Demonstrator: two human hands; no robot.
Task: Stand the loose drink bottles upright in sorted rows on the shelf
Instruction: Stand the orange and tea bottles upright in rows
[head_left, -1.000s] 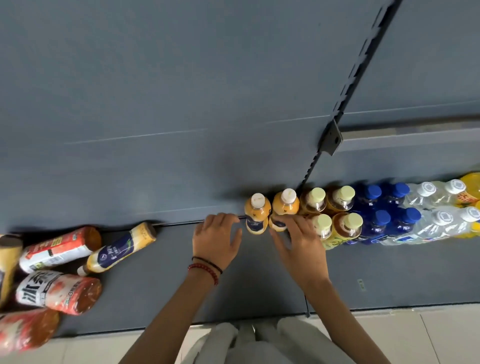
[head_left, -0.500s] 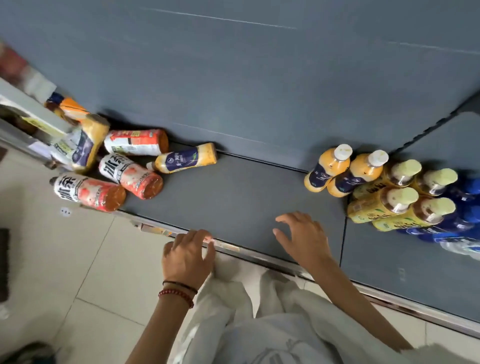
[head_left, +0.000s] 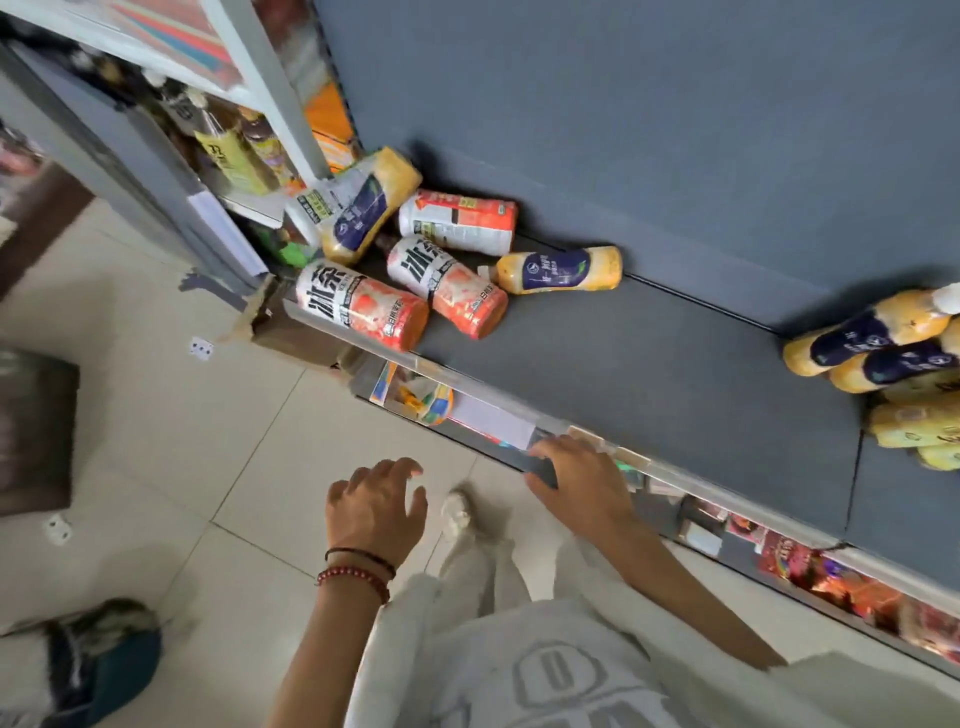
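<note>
Empty hands, free for the next bottle.
Left hand (head_left: 376, 512) fingers (head_left: 387, 467) loosely spread, right hand (head_left: 579, 480) fingers resting on the shelf (head_left: 649, 374) edge; loose bottles (head_left: 452, 291) lie beyond-left, upright row (head_left: 883, 364) far right.

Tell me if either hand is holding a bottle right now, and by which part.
Nothing is held. The left hand hangs open above the pale floor tiles; the right hand lies open at the grey metal shelf's front rail.

Your left wrist carries two bands, a thin dark cord (head_left: 359, 555) and a red bead bracelet (head_left: 354, 576). Your pale top (head_left: 561, 675) shows large grey lettering — trousers (head_left: 485, 569) and shoe (head_left: 457, 512) are equally pale.
</note>
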